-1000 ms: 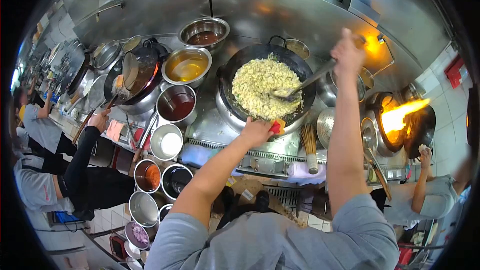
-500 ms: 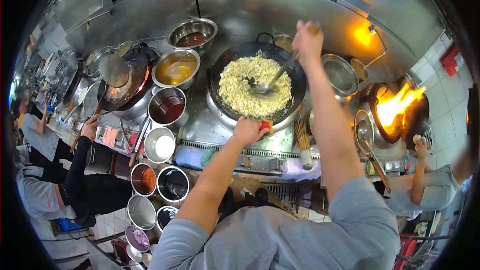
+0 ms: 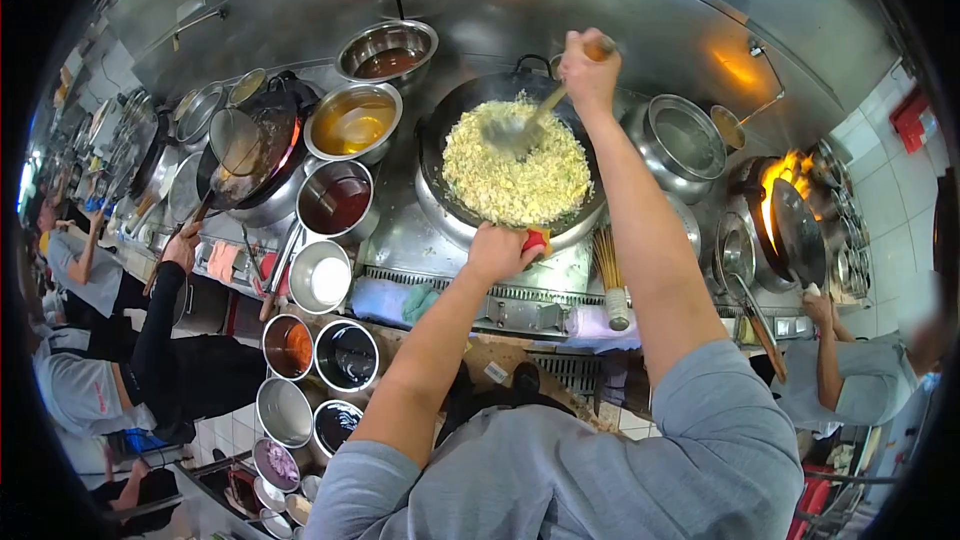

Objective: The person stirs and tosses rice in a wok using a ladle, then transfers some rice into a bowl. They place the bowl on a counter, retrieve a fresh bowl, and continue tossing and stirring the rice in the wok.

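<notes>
Holding a long-handled metal ladle (image 3: 515, 136) over pale-yellow crumbly food (image 3: 520, 185) inside a round black wok (image 3: 460, 105) at twelve o'clock.
Gripping with curled fingers of the right hand (image 3: 590, 70); clasping a red-and-yellow pad (image 3: 537, 241) at the rim's six o'clock in the left hand (image 3: 497, 252).

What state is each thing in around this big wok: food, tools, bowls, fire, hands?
Wok: upright, loaded
Food: loose, pale yellow, finely broken up
Ladle: head down at the food, blurred
Right fingers: closed around the ladle's handle
Left fingers: closed on a red pad at the near rim
Brush: unheld
Golden bowl: part-filled with liquid
Flames: burning
</notes>
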Available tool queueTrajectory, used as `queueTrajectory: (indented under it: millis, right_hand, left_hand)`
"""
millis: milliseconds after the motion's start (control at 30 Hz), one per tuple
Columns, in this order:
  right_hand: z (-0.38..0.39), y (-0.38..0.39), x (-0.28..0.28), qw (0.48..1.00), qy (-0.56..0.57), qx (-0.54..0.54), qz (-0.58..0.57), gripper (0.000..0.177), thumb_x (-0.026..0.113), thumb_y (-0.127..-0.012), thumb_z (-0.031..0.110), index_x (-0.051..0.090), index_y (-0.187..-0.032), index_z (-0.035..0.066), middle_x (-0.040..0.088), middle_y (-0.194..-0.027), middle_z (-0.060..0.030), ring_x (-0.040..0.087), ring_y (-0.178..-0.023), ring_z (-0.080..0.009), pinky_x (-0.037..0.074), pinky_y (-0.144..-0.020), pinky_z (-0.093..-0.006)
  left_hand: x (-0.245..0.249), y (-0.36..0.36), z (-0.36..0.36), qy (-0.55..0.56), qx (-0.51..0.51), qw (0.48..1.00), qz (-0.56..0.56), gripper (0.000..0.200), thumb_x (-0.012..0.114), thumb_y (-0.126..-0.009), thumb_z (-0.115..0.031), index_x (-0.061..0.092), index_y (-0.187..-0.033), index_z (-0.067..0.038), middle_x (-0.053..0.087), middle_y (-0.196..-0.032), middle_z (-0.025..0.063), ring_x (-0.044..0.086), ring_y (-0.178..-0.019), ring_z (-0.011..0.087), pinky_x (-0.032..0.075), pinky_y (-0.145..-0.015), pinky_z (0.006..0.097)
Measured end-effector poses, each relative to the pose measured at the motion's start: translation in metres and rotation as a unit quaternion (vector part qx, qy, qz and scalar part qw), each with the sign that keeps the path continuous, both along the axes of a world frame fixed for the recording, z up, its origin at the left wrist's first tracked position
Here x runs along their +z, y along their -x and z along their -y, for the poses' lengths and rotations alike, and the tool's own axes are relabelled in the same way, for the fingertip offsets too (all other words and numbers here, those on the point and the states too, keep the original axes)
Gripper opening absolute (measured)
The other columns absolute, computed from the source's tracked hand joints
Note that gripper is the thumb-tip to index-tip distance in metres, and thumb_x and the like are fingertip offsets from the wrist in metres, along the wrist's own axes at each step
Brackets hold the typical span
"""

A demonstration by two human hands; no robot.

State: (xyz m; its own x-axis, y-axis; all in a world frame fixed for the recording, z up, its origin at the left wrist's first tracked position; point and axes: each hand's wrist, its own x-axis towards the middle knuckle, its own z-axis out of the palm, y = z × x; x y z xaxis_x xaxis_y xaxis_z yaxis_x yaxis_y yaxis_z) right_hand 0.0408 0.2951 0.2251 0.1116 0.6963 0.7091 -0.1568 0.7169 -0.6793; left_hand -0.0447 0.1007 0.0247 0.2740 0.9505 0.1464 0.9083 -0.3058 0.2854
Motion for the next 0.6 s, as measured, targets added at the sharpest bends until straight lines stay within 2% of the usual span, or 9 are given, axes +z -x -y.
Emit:
queueTrajectory:
  millis: [33, 100, 133, 200, 300, 333, 433, 533, 600]
  right_hand:
    - [-0.006, -0.004, 0.01, 1.0, -0.005, 0.0, 0.0, 0.03, 0.067, -0.091, 0.021, 0.052, -0.068, 0.011, 0.051, -0.055, 0.0023, 0.044, -0.043, -0.0076, 0.033, -0.039, -0.0266]
    - [0.006, -0.02, 0.046, 0.975, 0.193, 0.079, 0.081, 0.03, 0.068, -0.091, 0.023, 0.053, -0.068, 0.013, 0.051, -0.055, 0.0034, 0.043, -0.042, -0.007, 0.031, -0.038, -0.0255]
    - [0.008, -0.037, 0.064, 0.968, 0.205, 0.128, 0.07, 0.029, 0.068, -0.091, 0.025, 0.054, -0.069, 0.014, 0.051, -0.055, 0.0039, 0.043, -0.041, -0.0072, 0.031, -0.039, -0.025]
    - [0.036, -0.054, 0.066, 0.966, 0.205, 0.15, 0.057, 0.027, 0.067, -0.092, 0.021, 0.054, -0.069, 0.013, 0.049, -0.054, 0.0046, 0.04, -0.039, -0.0069, 0.03, -0.037, -0.0251]
    - [0.061, -0.035, -0.01, 0.991, 0.055, -0.102, 0.073, 0.029, 0.065, -0.092, 0.014, 0.049, -0.068, 0.008, 0.047, -0.059, 0.0042, 0.046, -0.059, -0.0045, 0.038, -0.054, -0.0238]
    - [0.051, -0.029, -0.029, 0.996, 0.054, -0.001, 0.071, 0.032, 0.066, -0.09, 0.011, 0.044, -0.067, 0.006, 0.044, -0.062, 0.0041, 0.043, -0.067, -0.0044, 0.037, -0.06, -0.0243]
    - [0.101, -0.013, 0.025, 0.996, 0.076, 0.038, 0.02, 0.035, 0.065, -0.088, 0.005, 0.039, -0.064, 0.007, 0.037, -0.061, 0.004, 0.036, -0.061, -0.006, 0.031, -0.054, -0.0251]
    - [0.145, -0.011, -0.006, 0.998, 0.049, -0.001, 0.039, 0.035, 0.065, -0.089, 0.006, 0.04, -0.064, 0.008, 0.038, -0.06, 0.0048, 0.036, -0.059, -0.0049, 0.03, -0.053, -0.0247]
    - [0.103, -0.027, -0.048, 0.997, 0.007, 0.01, 0.072, 0.035, 0.064, -0.09, 0.006, 0.041, -0.063, 0.008, 0.041, -0.06, 0.006, 0.04, -0.057, -0.0029, 0.03, -0.051, -0.0236]
  left_hand:
    - [0.002, 0.001, -0.006, -0.005, 0.0, 1.0, 0.0, 0.044, 0.056, -0.09, -0.053, 0.068, -0.079, -0.012, 0.066, -0.066, 0.0104, 0.065, -0.064, 0.0305, 0.046, -0.067, 0.0439]
    - [-0.004, -0.001, 0.001, -0.021, 0.012, 1.0, 0.02, 0.044, 0.055, -0.09, -0.054, 0.068, -0.08, -0.012, 0.066, -0.067, 0.011, 0.065, -0.066, 0.0305, 0.046, -0.069, 0.0438]
    - [-0.005, -0.001, 0.0, -0.013, 0.015, 1.0, 0.014, 0.044, 0.054, -0.091, -0.054, 0.068, -0.082, -0.013, 0.067, -0.069, 0.0115, 0.066, -0.069, 0.0302, 0.046, -0.07, 0.044]
    - [-0.014, 0.001, 0.001, -0.049, 0.019, 0.998, 0.028, 0.044, 0.054, -0.091, -0.053, 0.069, -0.084, -0.013, 0.067, -0.071, 0.012, 0.066, -0.07, 0.0303, 0.047, -0.07, 0.045]
    - [-0.015, 0.006, -0.001, -0.041, 0.007, 0.998, 0.042, 0.043, 0.054, -0.092, -0.052, 0.069, -0.087, -0.012, 0.067, -0.072, 0.0129, 0.066, -0.071, 0.0313, 0.047, -0.071, 0.0458]
    - [-0.014, 0.005, 0.0, -0.023, -0.003, 0.998, 0.059, 0.043, 0.054, -0.092, -0.052, 0.069, -0.089, -0.012, 0.067, -0.072, 0.0135, 0.066, -0.071, 0.0318, 0.047, -0.071, 0.0461]
    - [-0.008, 0.003, 0.002, -0.007, 0.009, 0.999, 0.03, 0.038, 0.054, -0.093, -0.048, 0.068, -0.094, -0.012, 0.068, -0.075, 0.0126, 0.066, -0.073, 0.0324, 0.046, -0.071, 0.0456]
    - [-0.009, 0.002, 0.003, -0.014, 0.015, 0.998, 0.052, 0.04, 0.054, -0.093, -0.049, 0.069, -0.094, -0.012, 0.068, -0.076, 0.0121, 0.066, -0.076, 0.0321, 0.045, -0.074, 0.0455]
    - [-0.014, 0.001, 0.005, -0.021, 0.011, 0.998, 0.058, 0.041, 0.053, -0.093, -0.05, 0.069, -0.088, -0.012, 0.068, -0.074, 0.0116, 0.066, -0.074, 0.0318, 0.045, -0.074, 0.0457]
